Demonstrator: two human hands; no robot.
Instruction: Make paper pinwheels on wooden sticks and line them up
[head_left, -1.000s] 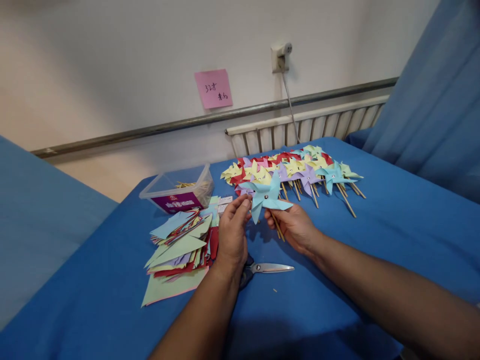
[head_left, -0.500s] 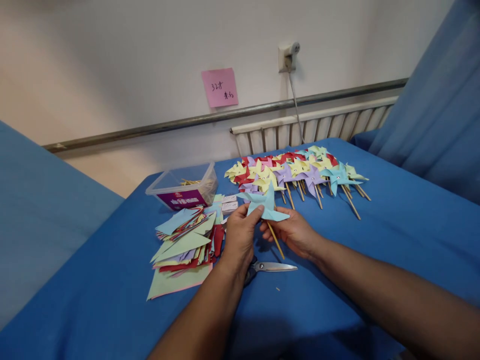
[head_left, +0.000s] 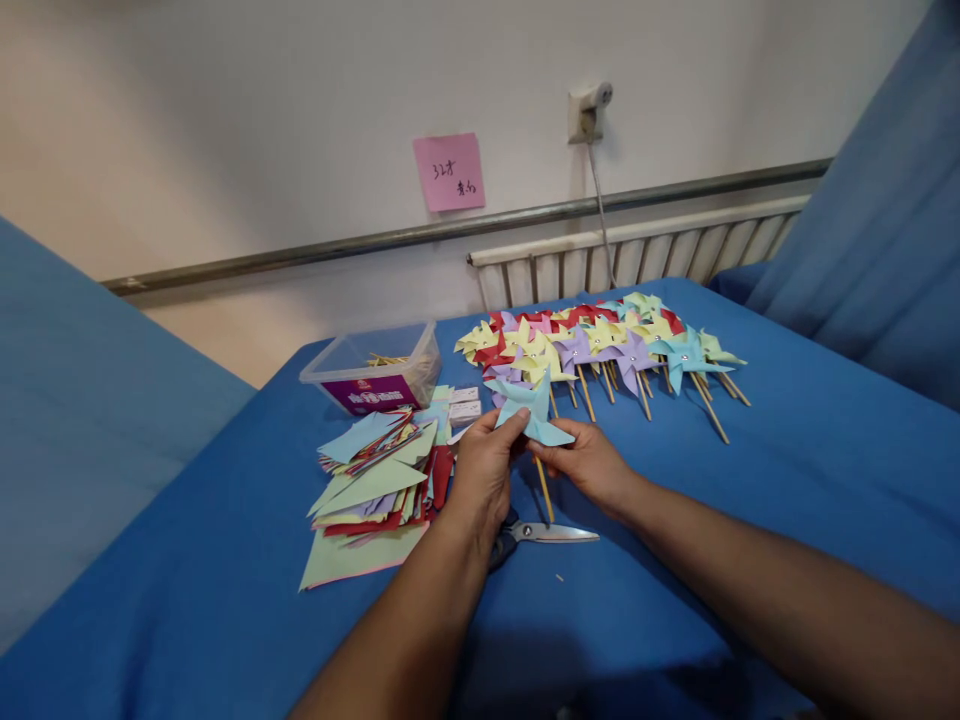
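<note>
Holding light-blue pinwheel (head_left: 529, 408): left hand (head_left: 484, 472) and right hand (head_left: 590, 463) fingers pinched shut on it. Clear tub (head_left: 375, 368) contains sticks, purple label unreadable.

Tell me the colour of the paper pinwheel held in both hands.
Light blue paper pinwheel, head view.

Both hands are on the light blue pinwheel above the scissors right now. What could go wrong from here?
The left hand pinches a blade of the light blue pinwheel; thin paper could crease or tear. The scissors lie just under both wrists, so the right hand might snag them when lowering. The stick could knock the finished pinwheels close behind.
</note>
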